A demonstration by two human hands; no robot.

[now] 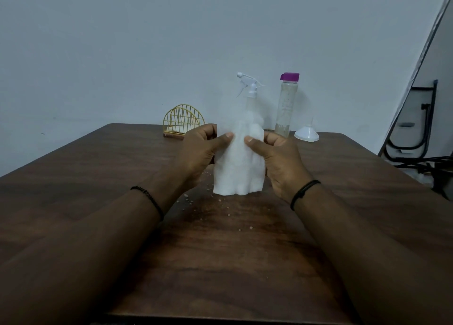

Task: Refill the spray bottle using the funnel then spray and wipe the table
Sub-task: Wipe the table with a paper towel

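Head view: both hands, left [196, 150] and right [279, 157], pinch a tissue [236, 167] upright above droplets [220, 202] on the table [73, 189]. The sprayer [250, 91] and funnel [307, 134] stand behind. Wiping is seemingly next: lower the tissue, press, sweep.

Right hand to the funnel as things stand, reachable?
Probably yes, once it frees up. The funnel sits upside down on the table just beyond the right hand, with nothing between, but that hand and the left hand are both pinching the paper towel.
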